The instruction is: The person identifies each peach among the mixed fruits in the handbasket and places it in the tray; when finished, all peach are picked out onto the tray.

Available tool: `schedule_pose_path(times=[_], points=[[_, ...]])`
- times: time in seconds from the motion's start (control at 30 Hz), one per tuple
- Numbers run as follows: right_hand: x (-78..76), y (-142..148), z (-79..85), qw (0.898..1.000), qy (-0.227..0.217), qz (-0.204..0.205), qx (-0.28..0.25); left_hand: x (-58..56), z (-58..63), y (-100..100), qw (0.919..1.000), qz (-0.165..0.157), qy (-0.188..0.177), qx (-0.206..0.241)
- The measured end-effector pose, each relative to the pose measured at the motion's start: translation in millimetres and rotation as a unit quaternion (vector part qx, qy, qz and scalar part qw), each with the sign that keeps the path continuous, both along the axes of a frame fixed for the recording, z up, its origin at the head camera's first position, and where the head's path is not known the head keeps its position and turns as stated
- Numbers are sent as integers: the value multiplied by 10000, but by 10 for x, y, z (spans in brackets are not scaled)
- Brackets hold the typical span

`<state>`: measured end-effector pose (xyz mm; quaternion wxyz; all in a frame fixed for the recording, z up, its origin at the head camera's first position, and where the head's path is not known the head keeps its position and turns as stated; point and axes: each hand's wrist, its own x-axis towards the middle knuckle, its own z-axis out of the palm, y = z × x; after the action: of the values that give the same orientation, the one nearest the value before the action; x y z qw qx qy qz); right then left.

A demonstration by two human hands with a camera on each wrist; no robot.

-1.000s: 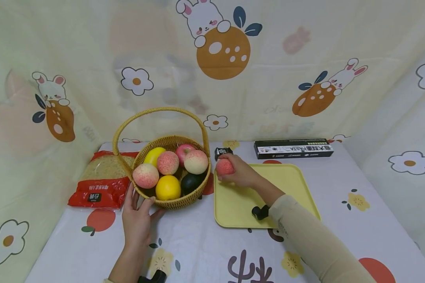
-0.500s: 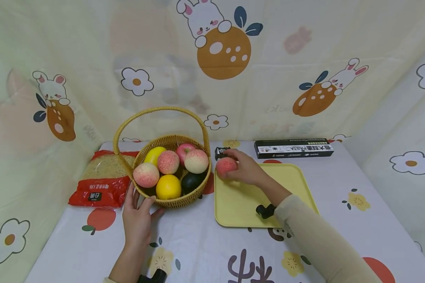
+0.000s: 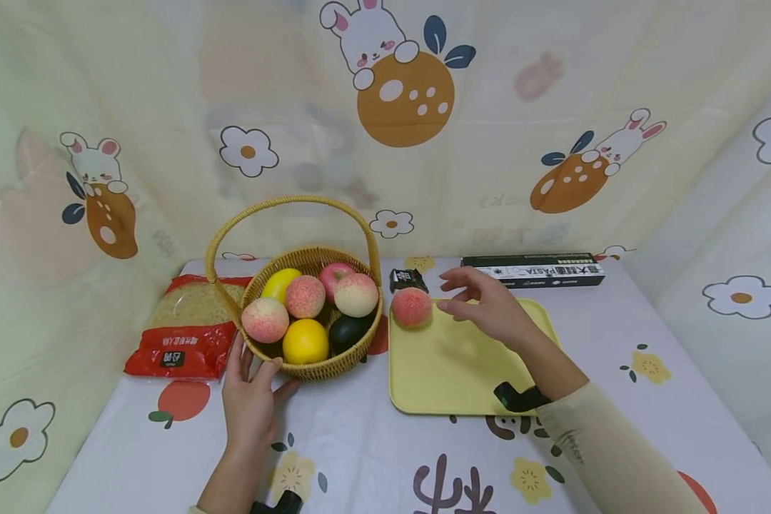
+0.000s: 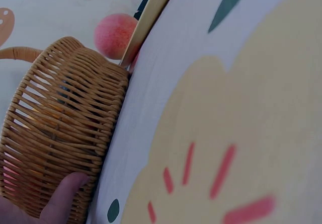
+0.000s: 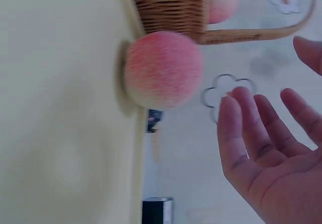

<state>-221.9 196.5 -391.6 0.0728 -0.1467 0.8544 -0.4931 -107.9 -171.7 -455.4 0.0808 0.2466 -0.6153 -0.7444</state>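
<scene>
My left hand rests against the near left side of a woven basket, its fingers spread along the outer wall. In the left wrist view the thumb lies on the weave. Peaches, including a pale one, a lemon, a yellow round fruit, a red apple and a dark green fruit fill the basket. A pink peach sits at the far left corner of the yellow tray. Just right of it, my right hand hovers apart, fingers loosely extended, holding nothing.
Left of the basket lies a red food packet. Behind the tray are a small black packet and a long black pasta box. A patterned cloth covers the table, and a curtain hangs behind.
The pink peach has been set down on the tray's far left corner and released. My right hand has drawn away to the right. The left hand stays at the basket.
</scene>
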Motion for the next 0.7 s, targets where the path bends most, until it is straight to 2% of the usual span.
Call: schedule_pose_path(times=[0.17,0.4,0.53,0.7], points=[[244,94,105,9984,185,-328,-418,-5,-4,0,10000,-14,14,9],[515,127,215,9949,576,-715,-424,0,-5,-3,10000,2,2,-1],[569,42,282,9938,746,-763,-323,-2,-6,-5,10000,5,-5,-24],[535,-143,334,9941,837,-680,84,-11,-12,-18,10000,-26,-33,29]])
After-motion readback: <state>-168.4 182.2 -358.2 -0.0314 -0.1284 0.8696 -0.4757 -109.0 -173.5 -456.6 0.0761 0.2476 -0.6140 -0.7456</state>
